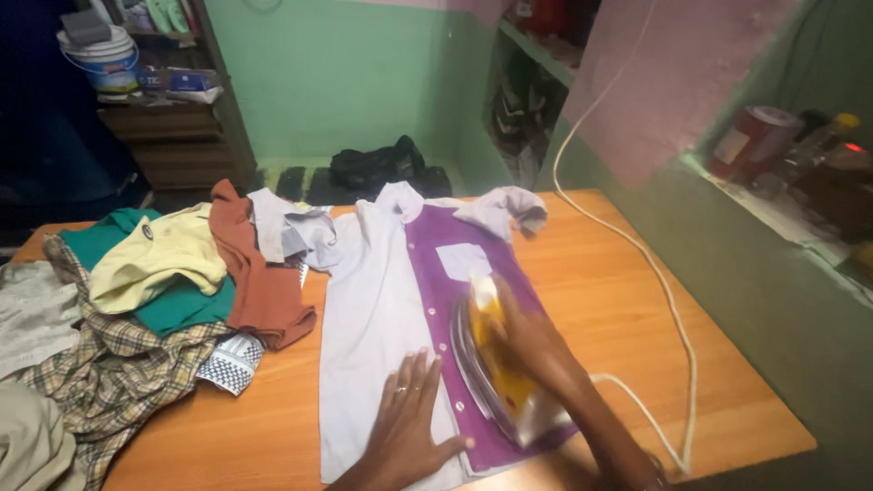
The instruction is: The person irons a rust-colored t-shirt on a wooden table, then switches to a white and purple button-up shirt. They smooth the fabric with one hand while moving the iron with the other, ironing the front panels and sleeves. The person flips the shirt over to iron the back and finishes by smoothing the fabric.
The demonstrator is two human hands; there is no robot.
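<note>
Shirt, white-and-purple, flat on wooden table, beside clothes pile. Right hand clenched round yellow iron on purple panel. Left hand fingers spread, pressing fabric near iron. Risk: burnt fingers; cord snagging.

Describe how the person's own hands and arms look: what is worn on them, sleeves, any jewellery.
Both forearms are bare as far as the frame shows; no sleeves or gloves are visible. The left hand wears a thin ring on one finger. The right hand shows no ring from this view, and its wrist is cut off at the frame's edge.
</note>
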